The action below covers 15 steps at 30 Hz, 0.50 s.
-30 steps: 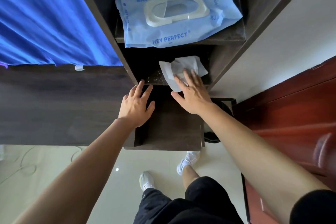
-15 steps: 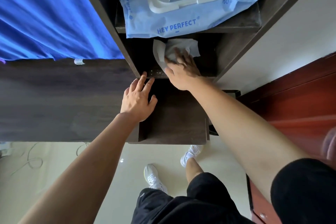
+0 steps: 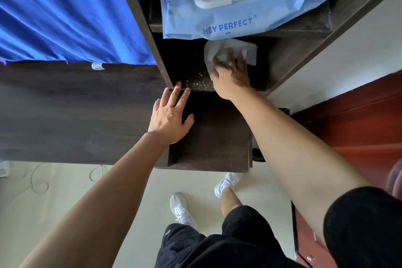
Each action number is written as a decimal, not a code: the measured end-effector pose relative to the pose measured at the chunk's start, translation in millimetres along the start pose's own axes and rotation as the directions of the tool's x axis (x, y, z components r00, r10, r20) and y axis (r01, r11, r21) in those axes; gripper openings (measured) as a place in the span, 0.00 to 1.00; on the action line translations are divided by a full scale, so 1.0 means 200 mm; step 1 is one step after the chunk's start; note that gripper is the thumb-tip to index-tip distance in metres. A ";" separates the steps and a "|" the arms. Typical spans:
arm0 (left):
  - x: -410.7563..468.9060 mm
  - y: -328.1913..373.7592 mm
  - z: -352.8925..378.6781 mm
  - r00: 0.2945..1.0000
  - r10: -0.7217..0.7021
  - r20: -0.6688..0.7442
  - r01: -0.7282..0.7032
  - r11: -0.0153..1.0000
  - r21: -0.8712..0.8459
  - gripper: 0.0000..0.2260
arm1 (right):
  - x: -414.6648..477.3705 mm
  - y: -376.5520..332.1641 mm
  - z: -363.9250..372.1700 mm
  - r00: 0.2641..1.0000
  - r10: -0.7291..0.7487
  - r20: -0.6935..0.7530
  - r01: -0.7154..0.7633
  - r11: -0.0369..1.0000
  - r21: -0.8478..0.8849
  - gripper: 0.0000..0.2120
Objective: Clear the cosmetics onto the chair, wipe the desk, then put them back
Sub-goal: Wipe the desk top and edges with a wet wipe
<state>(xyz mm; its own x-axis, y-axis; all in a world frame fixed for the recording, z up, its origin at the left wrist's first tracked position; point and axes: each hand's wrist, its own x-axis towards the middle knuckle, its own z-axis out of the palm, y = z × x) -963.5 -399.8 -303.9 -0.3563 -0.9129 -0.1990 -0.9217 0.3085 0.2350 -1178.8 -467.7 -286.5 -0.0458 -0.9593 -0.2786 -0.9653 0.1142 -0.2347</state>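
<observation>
Dark wooden surface [image 3: 217, 137] below the shelf holding the wipe pack [image 3: 239, 6], no cosmetics in view: wiping step, right hand [image 3: 231, 76] pressing the white wipe [image 3: 250, 50] with spread fingers, left hand [image 3: 171, 115] flat, braced; next pass probably needs the dusty specks leftward.

Hides the middle of the white wipe [image 3: 250, 52] under the blurred right hand [image 3: 232, 74]; cannot tell pressing from pinching. Cuts the wipes pack [image 3: 219, 20] off at the top edge.
</observation>
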 end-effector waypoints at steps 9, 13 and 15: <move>0.00 0.01 0.01 1.000 -0.011 0.009 0.012 0.999 -0.042 0.34 | -0.20 0.02 0.08 0.987 -0.161 0.012 0.160 0.987 0.033 0.23; 0.00 0.01 0.00 1.000 -0.008 0.013 0.009 0.999 -0.052 0.34 | -0.24 0.20 0.04 1.000 -0.001 0.016 0.000 0.999 0.042 0.23; 0.00 0.00 0.00 1.000 -0.008 0.020 0.009 0.998 -0.056 0.34 | -0.16 0.23 -0.01 0.994 0.096 0.057 -0.098 0.994 0.039 0.24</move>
<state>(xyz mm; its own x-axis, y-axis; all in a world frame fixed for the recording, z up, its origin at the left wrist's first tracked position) -964.0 -399.8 -303.7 -0.3521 -0.9097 -0.2200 -0.9149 0.2850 0.2859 -1222.4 -433.4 -286.0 -0.1233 -0.9276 -0.3525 -0.9455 0.2176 -0.2421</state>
